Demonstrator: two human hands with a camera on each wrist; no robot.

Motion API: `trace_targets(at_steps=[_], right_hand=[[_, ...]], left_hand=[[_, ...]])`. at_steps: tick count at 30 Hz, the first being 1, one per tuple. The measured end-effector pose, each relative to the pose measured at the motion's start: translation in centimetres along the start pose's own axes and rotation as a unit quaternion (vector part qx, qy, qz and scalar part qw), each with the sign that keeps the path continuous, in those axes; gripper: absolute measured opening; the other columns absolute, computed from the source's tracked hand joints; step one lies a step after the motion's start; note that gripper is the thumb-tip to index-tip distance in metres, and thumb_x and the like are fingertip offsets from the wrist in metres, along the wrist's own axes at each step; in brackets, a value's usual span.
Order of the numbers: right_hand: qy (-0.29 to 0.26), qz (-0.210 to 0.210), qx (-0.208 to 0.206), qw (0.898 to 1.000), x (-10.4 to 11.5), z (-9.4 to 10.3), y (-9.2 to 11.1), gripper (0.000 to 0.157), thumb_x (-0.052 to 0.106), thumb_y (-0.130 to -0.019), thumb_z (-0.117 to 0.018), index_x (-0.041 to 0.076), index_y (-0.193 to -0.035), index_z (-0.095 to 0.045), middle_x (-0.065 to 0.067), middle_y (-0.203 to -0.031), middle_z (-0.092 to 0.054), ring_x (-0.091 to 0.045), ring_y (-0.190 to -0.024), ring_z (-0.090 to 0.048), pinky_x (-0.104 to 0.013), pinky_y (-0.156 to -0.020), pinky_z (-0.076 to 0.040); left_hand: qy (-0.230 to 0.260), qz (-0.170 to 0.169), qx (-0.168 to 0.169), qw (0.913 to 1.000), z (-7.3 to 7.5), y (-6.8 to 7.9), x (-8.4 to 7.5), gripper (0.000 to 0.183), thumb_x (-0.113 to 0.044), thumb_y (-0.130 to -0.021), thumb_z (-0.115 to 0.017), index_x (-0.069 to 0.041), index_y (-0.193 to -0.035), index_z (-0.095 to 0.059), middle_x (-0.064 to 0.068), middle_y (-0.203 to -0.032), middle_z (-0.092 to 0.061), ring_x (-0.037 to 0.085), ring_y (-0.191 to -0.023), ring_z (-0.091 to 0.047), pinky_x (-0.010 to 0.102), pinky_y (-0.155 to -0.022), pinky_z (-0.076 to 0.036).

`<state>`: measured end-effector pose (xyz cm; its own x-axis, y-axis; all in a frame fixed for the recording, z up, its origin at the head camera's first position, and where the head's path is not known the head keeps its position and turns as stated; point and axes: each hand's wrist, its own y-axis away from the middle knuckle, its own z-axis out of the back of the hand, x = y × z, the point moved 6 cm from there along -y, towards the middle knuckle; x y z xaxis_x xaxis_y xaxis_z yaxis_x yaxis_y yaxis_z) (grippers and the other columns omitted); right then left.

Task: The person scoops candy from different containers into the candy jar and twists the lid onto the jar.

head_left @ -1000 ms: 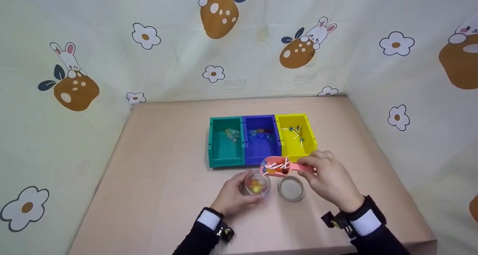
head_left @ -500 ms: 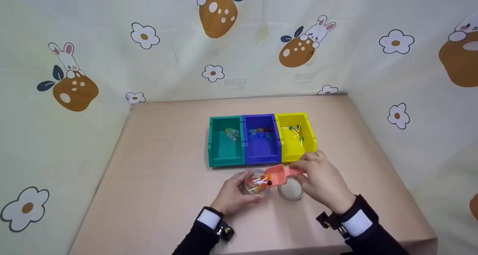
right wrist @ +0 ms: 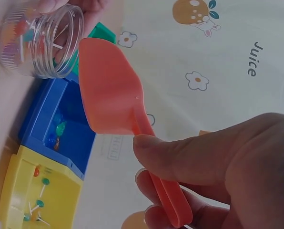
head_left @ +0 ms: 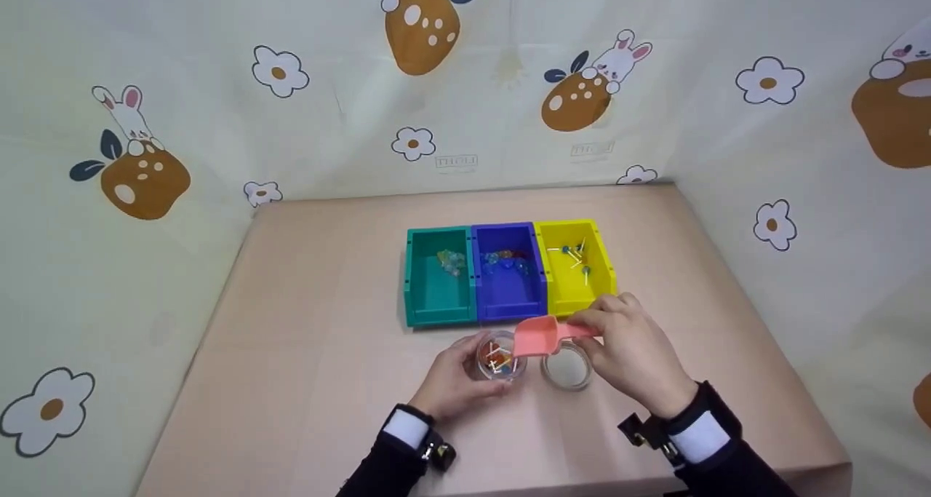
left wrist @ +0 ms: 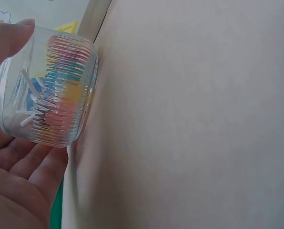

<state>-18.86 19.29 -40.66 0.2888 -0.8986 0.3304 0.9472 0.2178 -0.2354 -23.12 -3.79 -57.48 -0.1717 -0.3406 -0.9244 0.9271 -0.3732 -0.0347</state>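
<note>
A clear ribbed jar (left wrist: 65, 90) stands on the table with my left hand (head_left: 458, 384) curved round it, thumb on one side and fingers on the other. Inside it lie colourful beads and small white-stemmed pieces with coloured heads. My right hand (head_left: 633, 351) pinches the handle of a coral-pink scoop (right wrist: 111, 86) between thumb and fingers. The scoop's bowl is bare and hovers beside the jar's mouth, overlapping its right rim in the head view. A round lid (head_left: 567, 367) lies on the table just right of the jar, partly under the scoop in that view.
Behind the hands stand three joined bins: a green bin (head_left: 439, 293) and a blue bin (head_left: 510, 297) with translucent beads, and a yellow bin (head_left: 571, 289) with several stemmed pieces. A patterned curtain (head_left: 327, 118) rises behind the table (head_left: 313, 279).
The scoop came left over the jar, tipped, and its stemmed pieces fell into the jar. Now it is level again, slightly raised, and bare. The left hand and jar stayed in place.
</note>
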Motion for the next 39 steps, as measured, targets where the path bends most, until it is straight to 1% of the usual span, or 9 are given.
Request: trace_targets(at_steps=[8,12,16,22,26,30,33,37,39], right_hand=[[-0.004,-0.003,0.011,1.000,0.0,-0.5,0.2,0.021,0.015,-0.092,-0.090,0.012,-0.112,-0.086,0.000,-0.092,-0.068,-0.022,-0.093,-0.054,-0.039,-0.082,-0.050],[-0.006,-0.004,0.010,1.000,0.1,-0.5,0.2,0.020,0.017,-0.091,-0.090,0.012,-0.110,-0.086,0.001,-0.091,-0.068,-0.022,-0.093,-0.054,-0.038,-0.081,-0.049],[-0.005,-0.002,0.006,1.000,0.2,-0.5,0.2,0.020,0.013,-0.090,-0.090,0.012,-0.110,-0.086,0.001,-0.091,-0.068,-0.022,-0.092,-0.054,-0.038,-0.080,-0.049],[-0.008,-0.007,0.009,1.000,0.3,-0.5,0.1,0.020,0.012,-0.091,-0.088,0.012,-0.111,-0.086,0.000,-0.093,-0.069,-0.023,-0.094,-0.055,-0.039,-0.081,-0.050],[-0.010,-0.013,0.014,1.000,0.5,-0.3,-0.1,0.020,0.013,-0.092,-0.088,0.013,-0.112,-0.086,-0.001,-0.095,-0.070,-0.024,-0.095,-0.056,-0.040,-0.083,-0.051],[-0.010,-0.017,0.016,1.000,0.6,-0.1,-0.2,0.021,0.014,-0.092,-0.089,0.013,-0.113,-0.086,-0.002,-0.097,-0.071,-0.024,-0.096,-0.056,-0.040,-0.084,-0.052],[-0.010,-0.014,0.014,1.000,0.7,0.0,-0.4,0.020,0.014,-0.092,-0.089,0.013,-0.112,-0.085,-0.003,-0.099,-0.072,-0.024,-0.096,-0.056,-0.040,-0.084,-0.052],[-0.010,-0.008,0.008,1.000,0.9,0.2,-0.7,0.020,0.014,-0.093,-0.088,0.011,-0.112,-0.085,-0.004,-0.100,-0.072,-0.024,-0.096,-0.057,-0.041,-0.084,-0.054],[-0.011,-0.003,0.000,1.000,1.0,0.3,-0.9,0.020,0.013,-0.092,-0.088,0.010,-0.112,-0.085,-0.004,-0.099,-0.072,-0.025,-0.096,-0.057,-0.042,-0.085,-0.054]], left_hand=[[-0.013,0.001,0.002,0.9999,0.1,0.1,-0.1,0.093,-0.026,-0.081,-0.099,-0.003,-0.159,-0.055,0.015,-0.154,-0.065,0.037,-0.149,-0.057,0.060,-0.130,-0.038],[-0.028,-0.013,0.003,0.9995,0.1,0.1,-0.3,0.092,-0.028,-0.081,-0.099,-0.003,-0.159,-0.056,0.016,-0.151,-0.067,0.037,-0.145,-0.060,0.061,-0.127,-0.042],[-0.035,-0.023,0.011,0.9991,0.2,0.0,-0.4,0.094,-0.032,-0.082,-0.098,-0.002,-0.159,-0.054,0.018,-0.148,-0.068,0.036,-0.142,-0.062,0.061,-0.125,-0.044],[-0.036,-0.013,0.019,0.9991,0.7,0.2,-0.5,0.100,-0.035,-0.081,-0.099,0.000,-0.162,-0.051,0.021,-0.156,-0.061,0.041,-0.148,-0.056,0.063,-0.128,-0.040],[-0.014,0.002,0.015,0.9998,1.4,0.3,-0.5,0.100,-0.035,-0.081,-0.099,-0.002,-0.162,-0.050,0.022,-0.162,-0.055,0.043,-0.149,-0.056,0.060,-0.125,-0.045],[0.009,0.013,-0.007,0.9998,2.6,0.4,-0.7,0.093,-0.038,-0.087,-0.095,-0.004,-0.162,-0.052,0.021,-0.161,-0.055,0.044,-0.143,-0.062,0.057,-0.115,-0.056],[0.012,0.012,-0.033,0.9993,3.7,0.3,-1.0,0.087,-0.040,-0.091,-0.092,-0.006,-0.161,-0.054,0.018,-0.159,-0.056,0.041,-0.140,-0.063,0.055,-0.110,-0.059],[0.007,-0.015,-0.076,0.9970,5.1,0.0,-1.6,0.077,-0.035,-0.095,-0.088,-0.006,-0.158,-0.056,0.018,-0.158,-0.055,0.039,-0.138,-0.064,0.054,-0.106,-0.061],[0.000,-0.029,-0.106,0.9939,5.9,-0.1,-1.8,0.070,-0.032,-0.098,-0.085,-0.005,-0.156,-0.058,0.019,-0.155,-0.055,0.039,-0.135,-0.066,0.051,-0.104,-0.062]])
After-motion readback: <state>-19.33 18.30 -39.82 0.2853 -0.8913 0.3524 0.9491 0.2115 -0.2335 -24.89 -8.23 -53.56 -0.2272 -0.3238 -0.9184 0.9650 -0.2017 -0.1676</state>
